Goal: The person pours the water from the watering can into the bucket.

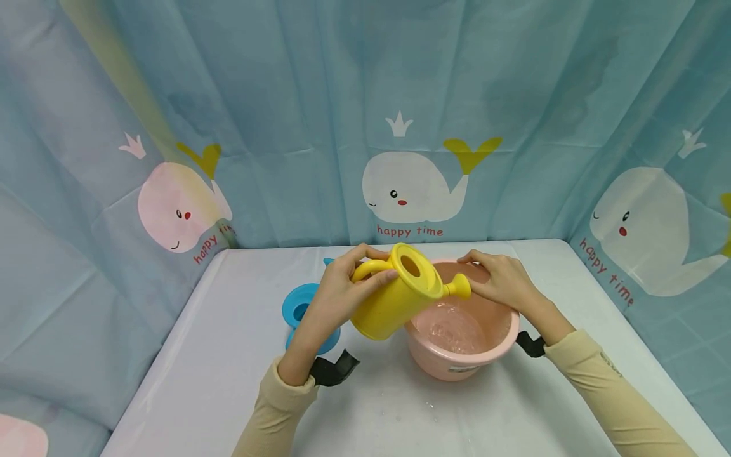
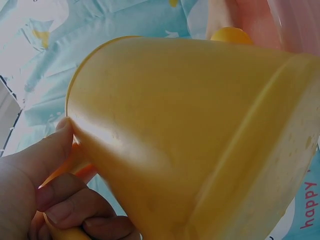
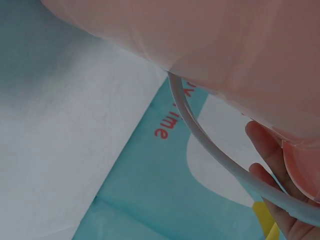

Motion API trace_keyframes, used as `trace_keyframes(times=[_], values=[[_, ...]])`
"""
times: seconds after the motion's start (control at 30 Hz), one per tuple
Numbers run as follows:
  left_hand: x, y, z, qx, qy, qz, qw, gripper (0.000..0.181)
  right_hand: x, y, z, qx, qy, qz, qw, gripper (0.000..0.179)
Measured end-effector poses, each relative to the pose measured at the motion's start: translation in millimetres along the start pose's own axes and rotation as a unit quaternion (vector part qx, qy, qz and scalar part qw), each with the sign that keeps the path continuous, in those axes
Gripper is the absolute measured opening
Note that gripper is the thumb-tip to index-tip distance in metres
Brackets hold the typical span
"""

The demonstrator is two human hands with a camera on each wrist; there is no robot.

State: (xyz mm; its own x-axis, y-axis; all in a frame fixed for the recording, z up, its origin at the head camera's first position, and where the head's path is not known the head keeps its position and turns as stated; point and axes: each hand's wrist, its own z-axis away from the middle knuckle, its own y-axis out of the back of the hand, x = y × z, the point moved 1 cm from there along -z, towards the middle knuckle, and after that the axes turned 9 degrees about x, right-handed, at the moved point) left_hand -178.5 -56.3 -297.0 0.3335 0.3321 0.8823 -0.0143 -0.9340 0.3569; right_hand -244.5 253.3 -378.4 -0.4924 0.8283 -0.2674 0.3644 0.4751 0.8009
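Observation:
My left hand [image 1: 342,285] grips the handle of a yellow watering can [image 1: 381,310]. The thumb presses near its top rim in the left wrist view. The can is held above the table, tilted right, with its sprinkler head [image 1: 459,287] over a pink bucket [image 1: 448,363]. Water with a rippled surface lies in the bucket. At the back right, my right hand [image 1: 502,279] holds the bucket's rim. The right wrist view shows fingers [image 3: 267,147] against the bucket's outside, beside its pale carrying handle [image 3: 210,145]. Whether water leaves the can is unclear.
A blue plastic thing [image 1: 298,303] with round parts stands left of the can, partly hidden by my left forearm. Small drops of water dot the white table [image 1: 394,419] in front of the bucket. A whale-print curtain [image 1: 308,127] hangs behind the table and at both sides.

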Motion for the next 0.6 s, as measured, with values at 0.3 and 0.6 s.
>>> trace_keyframes(times=[0.3, 0.6], values=[[-1.4, 0.4, 0.2, 0.003, -0.003, -0.007, 1.0, 0.028, 0.2, -0.1, 0.5, 0.011, 0.007, -0.003, 0.9999, 0.025], [-2.3, 0.7, 0.8, 0.004, 0.001, -0.003, 1.0, 0.029, 0.8, -0.4, 0.7, 0.005, 0.001, -0.012, 0.9999, 0.023]])
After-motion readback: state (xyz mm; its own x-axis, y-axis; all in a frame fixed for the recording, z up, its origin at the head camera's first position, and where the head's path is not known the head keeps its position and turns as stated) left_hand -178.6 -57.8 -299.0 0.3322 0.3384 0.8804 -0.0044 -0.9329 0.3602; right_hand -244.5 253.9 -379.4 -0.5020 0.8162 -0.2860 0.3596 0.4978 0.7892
